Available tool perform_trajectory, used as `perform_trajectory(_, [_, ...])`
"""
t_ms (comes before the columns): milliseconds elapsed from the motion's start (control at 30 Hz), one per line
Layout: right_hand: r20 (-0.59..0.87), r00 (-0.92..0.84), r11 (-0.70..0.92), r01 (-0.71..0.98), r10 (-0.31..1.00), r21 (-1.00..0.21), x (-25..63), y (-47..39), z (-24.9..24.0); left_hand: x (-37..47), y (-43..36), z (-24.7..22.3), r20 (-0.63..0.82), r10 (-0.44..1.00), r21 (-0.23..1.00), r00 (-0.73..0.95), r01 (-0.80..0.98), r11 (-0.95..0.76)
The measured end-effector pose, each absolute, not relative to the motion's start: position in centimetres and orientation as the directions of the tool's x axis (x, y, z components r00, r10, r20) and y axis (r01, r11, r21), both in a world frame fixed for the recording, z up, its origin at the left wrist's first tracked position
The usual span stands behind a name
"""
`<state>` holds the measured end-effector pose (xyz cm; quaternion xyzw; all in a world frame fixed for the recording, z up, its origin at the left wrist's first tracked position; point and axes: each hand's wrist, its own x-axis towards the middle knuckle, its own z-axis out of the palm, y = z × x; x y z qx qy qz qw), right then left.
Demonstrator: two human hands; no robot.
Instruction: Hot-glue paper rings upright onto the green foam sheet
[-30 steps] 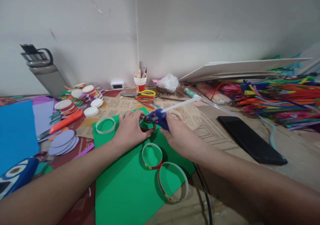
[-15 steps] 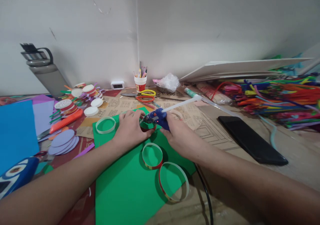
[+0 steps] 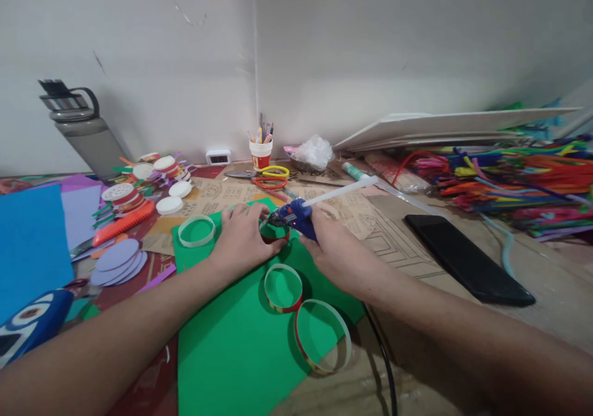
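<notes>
My right hand (image 3: 331,243) is wrapped round a blue glue gun (image 3: 296,215) with a long white glue stick (image 3: 343,190) standing out of its back. Its nozzle points into a red-and-white paper ring (image 3: 277,238) on a green sheet (image 3: 222,354). Fingers and thumb of my left hand (image 3: 243,234) close on that ring's left side, holding it against the sheet. Left of this hand lies another paper ring (image 3: 196,231). Two more, a smaller ring (image 3: 283,288) and a larger ring (image 3: 322,336), stand nearer to me; the larger overlaps the sheet's edge.
A black phone (image 3: 467,258) and piled pipe cleaners (image 3: 519,175) lie at right. The gun's black cable (image 3: 382,354) runs toward me. Scissors (image 3: 269,175) and a pen cup (image 3: 261,152) are behind. Purple discs (image 3: 118,262), an orange cutter (image 3: 123,223) and a bottle (image 3: 86,135) occupy the left.
The glue gun and its stick have shifted very slightly to the right, nozzle still at the ring. My left hand keeps its place on the ring.
</notes>
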<state>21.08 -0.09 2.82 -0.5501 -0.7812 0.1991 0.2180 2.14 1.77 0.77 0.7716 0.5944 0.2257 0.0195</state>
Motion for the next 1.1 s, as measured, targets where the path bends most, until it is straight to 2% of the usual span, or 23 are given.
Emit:
perform_trajectory(767, [0.135, -0.296, 0.322, 0.789, 0.946, -0.524, 21.05, -0.17, 2.31, 2.08, 1.75, 0.64, 0.342, 0.917, 0.297, 0.205, 0.902, -0.313])
perform_trajectory(1100, [0.122, -0.341, 0.343, 0.722, 0.932, -0.601, 21.06, -0.27, 2.44, 1.99, 1.85, 0.47, 0.363, 0.907, 0.282, 0.213, 0.903, -0.325])
